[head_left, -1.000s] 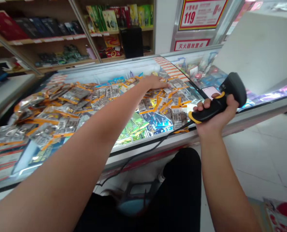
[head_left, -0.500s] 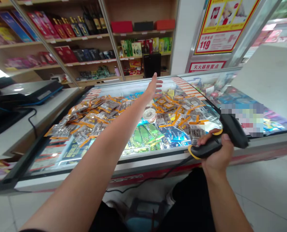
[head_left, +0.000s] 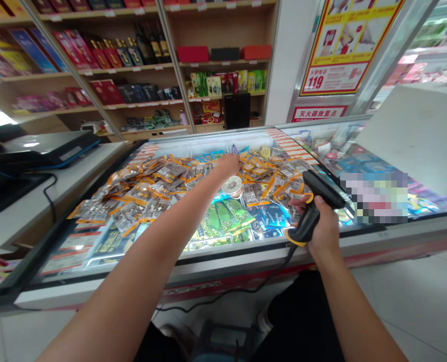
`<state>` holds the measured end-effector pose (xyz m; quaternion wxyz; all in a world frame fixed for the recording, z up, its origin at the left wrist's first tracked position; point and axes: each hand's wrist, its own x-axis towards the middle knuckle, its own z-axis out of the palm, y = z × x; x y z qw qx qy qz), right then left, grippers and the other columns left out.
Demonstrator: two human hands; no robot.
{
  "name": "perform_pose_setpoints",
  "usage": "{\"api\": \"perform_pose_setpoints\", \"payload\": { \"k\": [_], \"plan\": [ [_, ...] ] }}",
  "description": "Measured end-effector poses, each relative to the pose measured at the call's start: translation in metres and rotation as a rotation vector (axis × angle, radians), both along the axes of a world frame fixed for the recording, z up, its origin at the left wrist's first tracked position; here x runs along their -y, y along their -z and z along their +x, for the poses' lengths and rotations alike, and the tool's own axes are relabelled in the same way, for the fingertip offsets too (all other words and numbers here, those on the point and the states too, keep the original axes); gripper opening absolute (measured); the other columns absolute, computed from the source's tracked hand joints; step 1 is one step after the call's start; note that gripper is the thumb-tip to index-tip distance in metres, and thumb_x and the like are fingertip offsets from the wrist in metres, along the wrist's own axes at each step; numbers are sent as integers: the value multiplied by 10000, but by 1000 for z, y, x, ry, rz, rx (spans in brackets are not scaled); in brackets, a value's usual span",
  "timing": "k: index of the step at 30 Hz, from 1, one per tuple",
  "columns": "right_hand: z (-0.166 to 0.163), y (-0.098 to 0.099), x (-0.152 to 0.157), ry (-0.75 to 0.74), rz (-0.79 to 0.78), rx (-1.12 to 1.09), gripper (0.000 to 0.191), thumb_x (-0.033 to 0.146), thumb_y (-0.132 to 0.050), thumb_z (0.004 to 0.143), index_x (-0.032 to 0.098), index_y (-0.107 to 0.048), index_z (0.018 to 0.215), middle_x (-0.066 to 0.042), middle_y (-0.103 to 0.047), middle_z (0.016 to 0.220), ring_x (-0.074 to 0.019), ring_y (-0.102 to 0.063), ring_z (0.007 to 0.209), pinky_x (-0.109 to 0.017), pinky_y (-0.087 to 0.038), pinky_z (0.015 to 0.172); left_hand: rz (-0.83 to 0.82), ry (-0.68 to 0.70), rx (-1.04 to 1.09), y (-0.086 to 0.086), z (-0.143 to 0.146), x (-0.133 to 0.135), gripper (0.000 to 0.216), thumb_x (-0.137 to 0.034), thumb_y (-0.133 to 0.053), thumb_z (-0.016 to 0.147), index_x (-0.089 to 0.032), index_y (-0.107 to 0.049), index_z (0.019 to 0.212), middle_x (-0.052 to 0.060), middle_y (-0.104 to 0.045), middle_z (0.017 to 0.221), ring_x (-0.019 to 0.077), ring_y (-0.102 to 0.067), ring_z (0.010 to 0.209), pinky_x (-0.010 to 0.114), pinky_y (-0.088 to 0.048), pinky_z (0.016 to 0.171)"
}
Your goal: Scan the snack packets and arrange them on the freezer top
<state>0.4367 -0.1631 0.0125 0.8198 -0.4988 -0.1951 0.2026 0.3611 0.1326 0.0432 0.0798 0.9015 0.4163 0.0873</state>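
My left arm stretches far over a glass-topped freezer chest, and my left hand rests down on the pile of grey and orange snack packets near the far side; its fingers are hidden. My right hand grips a black barcode scanner with yellow trim, its head angled over the packets at the right of the pile. The scanner's black cable trails down past the chest's front. A round white tub and green packets lie just below my left hand.
A counter with a black till and cables stands to the left. Wooden shelves of boxed goods line the back wall. A second glass chest adjoins on the right, under a red and yellow poster. Tiled floor lies at the right.
My left hand, raised and open above the pile half a second ago, has dropped onto the packets. The scanner has tilted and moved left, closer to the packets.
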Motion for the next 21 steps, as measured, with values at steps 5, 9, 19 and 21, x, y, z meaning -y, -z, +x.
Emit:
{"api": "perform_pose_setpoints", "payload": {
  "k": [5, 9, 19, 21],
  "plan": [
    [6, 7, -7, -41, 4, 38, 282, 475, -690, 826, 195, -702, 791, -41, -747, 796, -203, -748, 862, -283, -573, 826, 132, -41, -80, 0, -26, 2, 424, -365, -514, 924, -124, -667, 1238, 225, -642, 1309, 383, -558, 1276, 490, -429, 1072],
    [9, 9, -13, -108, 3, 15, 296, 505, -708, 812, 209, -711, 802, -36, -739, 788, -241, -746, 960, -338, -589, 871, 143, -40, -108, -1, -40, 11, 462, -416, -457, 954, -130, -629, 1273, 221, -644, 1297, 363, -605, 1203, 466, -473, 1013],
    [19, -2, -25, -136, 94, -97, 331, 503, -757, 755, 188, -654, 764, -26, -718, 787, -210, -766, 933, -237, -581, 874, 139, 31, -53, 7, -27, 68, 542, -517, -299, 1009, -167, -610, 1282, 205, -608, 1346, 369, -533, 1308, 484, -410, 1082],
    [23, -2, -23, -132, 127, -138, 320, 502, -732, 768, 196, -637, 775, -33, -733, 796, -207, -760, 953, -242, -595, 847, 107, 40, -36, 5, -26, 71, 518, -480, -317, 1005, -154, -605, 1286, 214, -610, 1353, 371, -541, 1301, 479, -425, 1067]
  ]
}}
